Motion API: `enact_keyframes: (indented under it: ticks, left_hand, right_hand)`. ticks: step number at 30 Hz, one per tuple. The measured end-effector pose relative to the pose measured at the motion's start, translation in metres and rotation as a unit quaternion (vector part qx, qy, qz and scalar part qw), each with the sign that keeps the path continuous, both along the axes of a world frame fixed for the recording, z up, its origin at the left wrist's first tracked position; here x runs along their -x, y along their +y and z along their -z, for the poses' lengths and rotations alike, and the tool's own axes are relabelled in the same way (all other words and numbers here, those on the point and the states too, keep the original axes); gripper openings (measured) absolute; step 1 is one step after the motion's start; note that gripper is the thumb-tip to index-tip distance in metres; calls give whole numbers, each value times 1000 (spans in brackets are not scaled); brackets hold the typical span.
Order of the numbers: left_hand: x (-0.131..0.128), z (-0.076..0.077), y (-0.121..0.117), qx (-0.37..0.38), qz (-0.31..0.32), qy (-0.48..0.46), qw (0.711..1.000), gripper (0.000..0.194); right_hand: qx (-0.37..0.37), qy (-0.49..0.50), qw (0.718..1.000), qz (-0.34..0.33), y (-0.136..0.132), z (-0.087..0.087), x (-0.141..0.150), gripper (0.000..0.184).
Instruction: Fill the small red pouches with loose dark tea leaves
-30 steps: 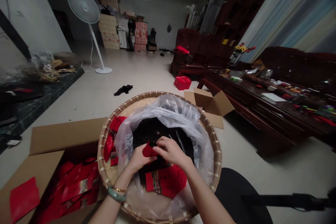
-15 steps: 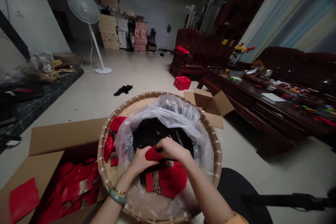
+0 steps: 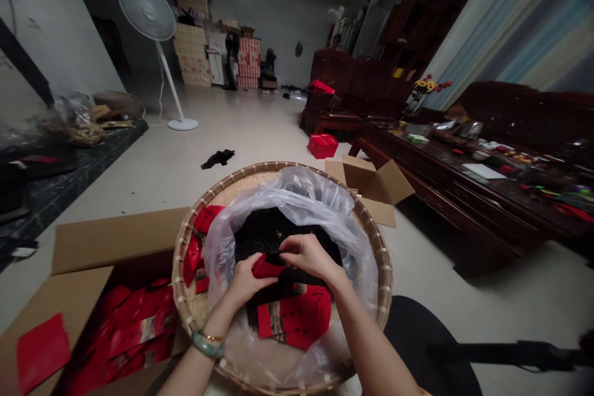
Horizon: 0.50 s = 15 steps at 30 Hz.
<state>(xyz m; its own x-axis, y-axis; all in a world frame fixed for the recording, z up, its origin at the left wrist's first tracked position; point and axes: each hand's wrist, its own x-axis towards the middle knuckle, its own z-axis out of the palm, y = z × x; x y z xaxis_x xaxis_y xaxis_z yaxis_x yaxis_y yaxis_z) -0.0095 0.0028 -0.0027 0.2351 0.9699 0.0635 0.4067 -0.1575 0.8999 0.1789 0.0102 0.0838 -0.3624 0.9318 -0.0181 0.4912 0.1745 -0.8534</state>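
**Red packet held low between our hands, over a lined bamboo tray**

We look down at the packet lying between our left hand and right hand, just above a dark, crumbly heap, perhaps loose tea, inside a clear plastic bag. The packet's long axis runs roughly crosswise in our view, from the left hand's fingers toward the underside of the right hand, and it looks slightly bowed. The left hand is nearer: its fingers close together and pinch the packet's left end against the thumb. The right fingers curve downward, bunched rather than spread, with the fingertips close to the packet's right end; we cannot tell whether they touch it, since the hand hides the contact. A jade bangle and a thin gold bracelet circle our left wrist. Below the hands, a larger red packet lies on the plastic. More red packets fill an open cardboard box to our left, beside the tray, and a few others sit on the tray's left side, outside the bag.
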Motion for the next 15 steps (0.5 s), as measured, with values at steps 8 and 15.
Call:
enact_keyframes:
  ticks: [8, 15]
  left_hand:
    - [-1, 0, 1, 56, -28, -91, 994, 44]
    - [-8, -9, 0, 83, -43, -151, 984, 45]
  right_hand:
    - [-17, 65, 988, 136, 4, 13, -10, 17]
    - [-70, 98, 984, 131, -10, 36, 9, 42]
